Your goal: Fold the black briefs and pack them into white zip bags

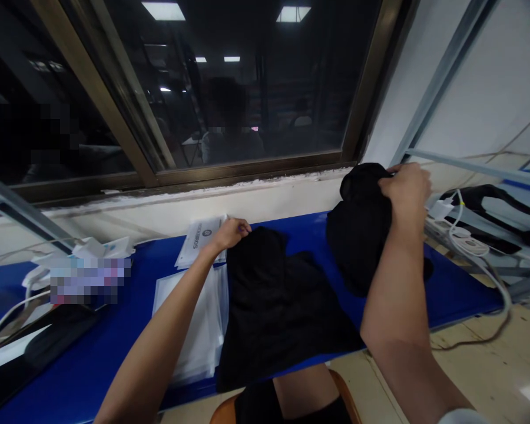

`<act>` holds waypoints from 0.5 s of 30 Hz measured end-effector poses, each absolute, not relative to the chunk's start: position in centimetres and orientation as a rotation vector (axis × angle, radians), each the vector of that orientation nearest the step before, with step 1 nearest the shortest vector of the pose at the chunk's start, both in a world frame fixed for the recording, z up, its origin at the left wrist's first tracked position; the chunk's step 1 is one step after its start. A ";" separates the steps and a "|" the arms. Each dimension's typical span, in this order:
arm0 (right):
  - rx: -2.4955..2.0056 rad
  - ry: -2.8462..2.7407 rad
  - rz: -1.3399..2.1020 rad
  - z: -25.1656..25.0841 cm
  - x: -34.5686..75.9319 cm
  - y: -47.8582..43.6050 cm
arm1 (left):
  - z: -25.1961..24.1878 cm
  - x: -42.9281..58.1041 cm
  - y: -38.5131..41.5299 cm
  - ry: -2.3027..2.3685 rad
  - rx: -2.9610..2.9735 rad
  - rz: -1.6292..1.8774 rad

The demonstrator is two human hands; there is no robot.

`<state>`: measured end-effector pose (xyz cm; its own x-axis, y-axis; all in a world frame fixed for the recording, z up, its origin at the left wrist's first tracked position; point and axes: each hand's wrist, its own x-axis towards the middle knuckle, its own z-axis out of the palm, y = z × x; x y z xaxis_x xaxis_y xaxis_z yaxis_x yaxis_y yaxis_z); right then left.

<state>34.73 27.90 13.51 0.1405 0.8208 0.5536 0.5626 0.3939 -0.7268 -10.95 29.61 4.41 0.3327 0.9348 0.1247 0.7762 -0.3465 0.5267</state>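
Note:
A black garment [282,312] lies spread on the blue table in front of me, its lower edge at the near side; its exact kind is unclear. My left hand [233,233] pinches its top left corner. To the right is a bunched pile of black cloth [357,235], several folds thick, near the back edge of the table. My right hand [407,184] is closed on the upper right edge of that pile, thumb toward me. Where the folds overlap, the separate pieces are hard to tell apart.
Clear plastic bags [192,330] lie left of the garment, with printed bags [201,238] behind them. The blue table [128,330] meets a wall under a dark window [256,118]. Power strips with cables stand at left [88,250] and right [461,238], beside metal posts.

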 end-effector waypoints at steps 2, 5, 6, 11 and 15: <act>-1.264 -1.552 0.325 13.3 33.7 28.5 | 4.4 -11.1 29.9 1.553 2.212 0.661; -1.286 -1.644 0.465 12.3 29.6 30.5 | 3.9 -11.1 29.9 1.620 2.203 0.703; -1.304 -1.698 0.541 11.8 27.6 31.1 | 3.7 -11.0 29.8 1.630 2.206 0.691; -1.377 -2.085 1.064 8.1 17.5 33.1 | 3.2 -10.6 29.6 1.570 2.216 0.631; -1.305 -2.185 1.267 6.2 15.0 33.1 | 4.0 -11.4 30.0 1.533 2.176 0.649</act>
